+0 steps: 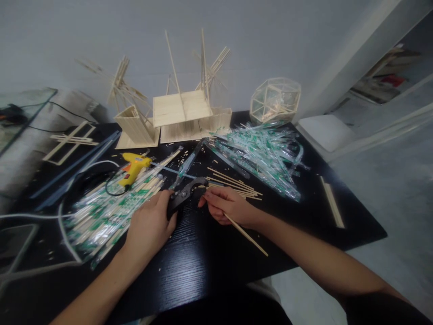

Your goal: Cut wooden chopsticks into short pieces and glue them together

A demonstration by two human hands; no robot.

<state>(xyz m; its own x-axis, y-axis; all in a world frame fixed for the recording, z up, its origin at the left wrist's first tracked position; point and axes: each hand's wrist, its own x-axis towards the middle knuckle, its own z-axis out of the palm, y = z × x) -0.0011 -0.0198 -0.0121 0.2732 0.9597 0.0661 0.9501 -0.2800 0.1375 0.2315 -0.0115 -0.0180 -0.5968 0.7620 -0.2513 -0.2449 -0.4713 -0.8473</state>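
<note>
My left hand (150, 221) is closed around the handles of a dark cutter (184, 194), its curved jaw pointing right. Close by the jaw, my right hand (228, 205) grips a thin wooden chopstick (248, 237), whose long end slants down toward the table's front edge. The stick's other end is hidden by my fingers, so I cannot tell whether the jaw touches it. Just beyond my right hand lie several loose wooden sticks (237, 183). Left of my left hand is a pile of chopsticks in clear and green wrappers (108, 216).
A yellow glue gun (135, 169) rests on the wrapped chopsticks. Torn wrappers (267, 153) heap at the right. Stick-built structures (181, 108) and a faceted glass terrarium (275, 100) stand along the wall. Two sticks (332, 202) lie near the black table's (304, 239) right edge.
</note>
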